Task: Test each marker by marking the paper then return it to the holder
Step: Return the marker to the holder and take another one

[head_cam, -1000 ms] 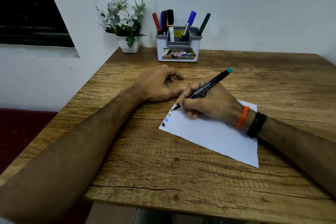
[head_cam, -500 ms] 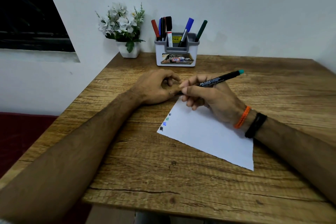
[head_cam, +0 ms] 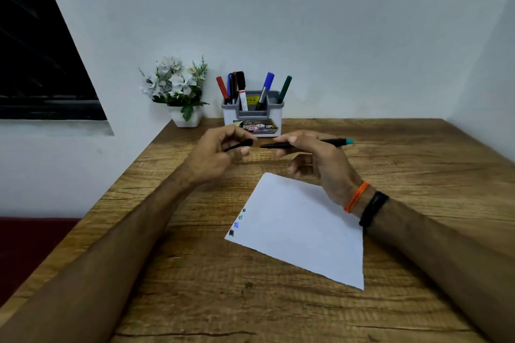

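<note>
Marker (head_cam: 331, 142) and cap (head_cam: 240, 144) between hands

A slim black marker with a teal end (head_cam: 306, 144) is held level above a white paper sheet (head_cam: 301, 234); its black cap (head_cam: 240, 145) is held just beside its tip. A grey-and-white plastic holder (head_cam: 252, 117) stands behind.

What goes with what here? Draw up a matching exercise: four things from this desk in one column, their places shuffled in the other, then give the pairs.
Things
1. black cap
2. teal-ended marker
3. paper
4. flower pot

Places
A. held in the right hand
B. beside the holder, by the wall
C. held in the left hand
D. flat on the table, colour marks along its left edge

Pairs: 1-C, 2-A, 3-D, 4-B
</note>
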Available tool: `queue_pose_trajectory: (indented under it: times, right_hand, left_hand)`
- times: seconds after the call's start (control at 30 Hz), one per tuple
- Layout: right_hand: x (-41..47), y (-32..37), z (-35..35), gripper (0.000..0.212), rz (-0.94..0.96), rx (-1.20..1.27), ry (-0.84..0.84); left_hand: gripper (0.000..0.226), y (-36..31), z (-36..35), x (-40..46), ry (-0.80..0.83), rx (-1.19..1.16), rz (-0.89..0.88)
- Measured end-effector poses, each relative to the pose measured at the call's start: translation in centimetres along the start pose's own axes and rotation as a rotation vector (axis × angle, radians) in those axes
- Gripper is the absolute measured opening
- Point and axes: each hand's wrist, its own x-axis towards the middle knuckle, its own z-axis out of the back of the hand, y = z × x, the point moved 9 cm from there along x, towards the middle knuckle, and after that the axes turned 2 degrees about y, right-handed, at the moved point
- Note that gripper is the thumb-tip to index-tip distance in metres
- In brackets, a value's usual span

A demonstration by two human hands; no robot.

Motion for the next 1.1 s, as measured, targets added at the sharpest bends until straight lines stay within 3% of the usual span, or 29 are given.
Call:
queue_pose_trajectory:
  times: [0.2,0.47,0.83,1.1]
  right_hand:
    - [0.3,-0.5,0.0,0.039,-0.020,0.038,0.051]
    - [0.3,-0.4,-0.3,0.010,-0.022,0.037,0.012]
    - [0.7,-0.6,0.3,0.020,0.044,-0.016,0.011]
    - [0.6,0.7,-0.6,0.017,0.338,-0.376,0.027]
  left_hand:
    - [0.022,-0.8,0.0,-0.2,-0.014,-0.078,-0.047]
    - [0.020,-1.1,-0.5,-0.2,0.025,-0.072,-0.070]
    - [0.016,-0.7,0.0,0.1,-0.025,-0.197,-0.055]
    - [0.036,-0.6,-1.1,0.2,-0.053,-0.174,-0.027]
